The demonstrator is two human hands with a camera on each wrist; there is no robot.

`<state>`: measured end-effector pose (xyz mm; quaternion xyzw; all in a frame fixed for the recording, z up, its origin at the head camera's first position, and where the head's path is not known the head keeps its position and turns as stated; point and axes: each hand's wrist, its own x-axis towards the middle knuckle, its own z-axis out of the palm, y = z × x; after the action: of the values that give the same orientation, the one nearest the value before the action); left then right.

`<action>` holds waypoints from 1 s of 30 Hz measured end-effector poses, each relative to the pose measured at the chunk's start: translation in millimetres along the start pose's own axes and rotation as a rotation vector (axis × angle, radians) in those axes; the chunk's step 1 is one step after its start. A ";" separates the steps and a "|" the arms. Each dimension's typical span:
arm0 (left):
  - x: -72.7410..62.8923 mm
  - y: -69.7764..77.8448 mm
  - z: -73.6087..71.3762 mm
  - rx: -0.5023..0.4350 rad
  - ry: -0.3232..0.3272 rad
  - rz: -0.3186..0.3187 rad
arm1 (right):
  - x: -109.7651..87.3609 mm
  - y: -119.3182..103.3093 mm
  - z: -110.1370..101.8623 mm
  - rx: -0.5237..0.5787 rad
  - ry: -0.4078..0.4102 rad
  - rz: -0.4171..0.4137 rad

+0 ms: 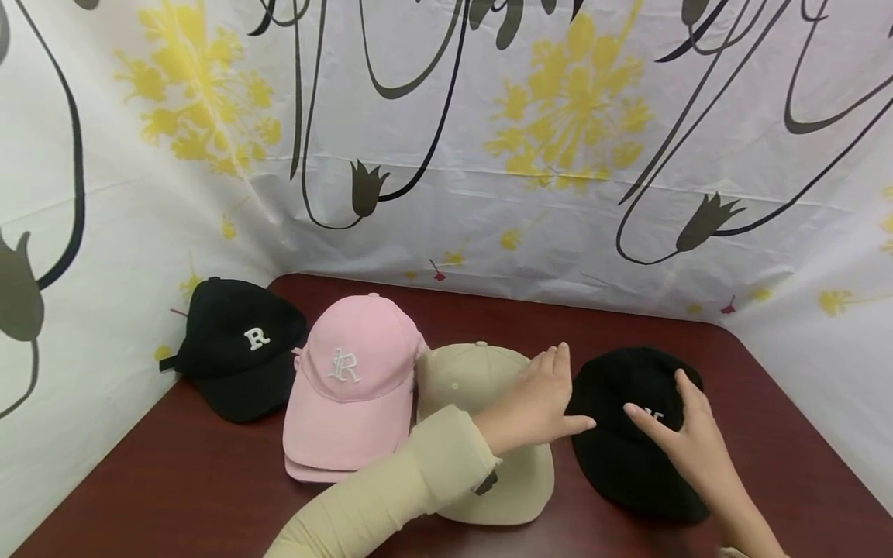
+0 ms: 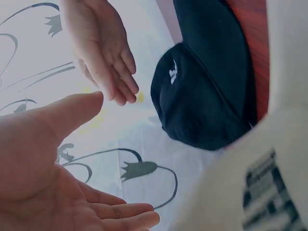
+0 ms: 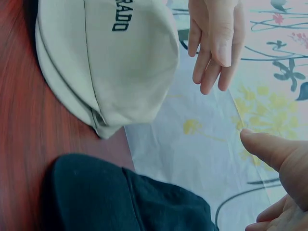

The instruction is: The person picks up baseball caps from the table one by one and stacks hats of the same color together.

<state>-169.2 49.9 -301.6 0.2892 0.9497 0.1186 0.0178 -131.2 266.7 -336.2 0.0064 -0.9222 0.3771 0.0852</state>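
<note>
My left hand [image 1: 533,399], coming out of a beige sleeve, hovers over the beige cap [image 1: 533,484] with fingers extended and thumb apart. The forearm covers much of that cap's front; in the right wrist view, dark lettering shows on the beige cap [image 3: 139,72]. To its right lies a black cap [image 1: 603,461] with a small white mark, partly hidden behind my right hand [image 1: 687,434]. That hand's thumb and fingers are spread above the black cap. Both wrist views show the palms facing each other with nothing between them.
A pink cap [image 1: 377,349] with white lettering sits left of the beige one, a second pink brim showing beneath it. Farther left is another black cap [image 1: 230,318] with a white R. A patterned cloth [image 1: 432,124] hangs behind and beside the dark red table [image 1: 139,480].
</note>
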 end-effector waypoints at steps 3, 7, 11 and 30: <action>-3.3 -8.7 -2.3 -0.023 0.005 -0.010 | 0.8 -6.0 3.3 0.006 -0.014 -0.014; -7.2 -20.2 -3.4 -0.037 0.032 -0.024 | 3.6 -13.8 7.3 0.014 -0.020 -0.040; -13.1 -30.9 -4.8 -0.055 0.072 -0.035 | 7.1 -21.1 12.9 0.022 -0.035 -0.067; -54.0 -88.1 -17.4 -0.096 0.174 -0.071 | 23.6 -64.5 69.3 0.052 -0.133 -0.173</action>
<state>-174.1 -54.7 -307.3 0.2428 0.9505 0.1880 -0.0464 -160.1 173.5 -336.2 0.1132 -0.9117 0.3909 0.0559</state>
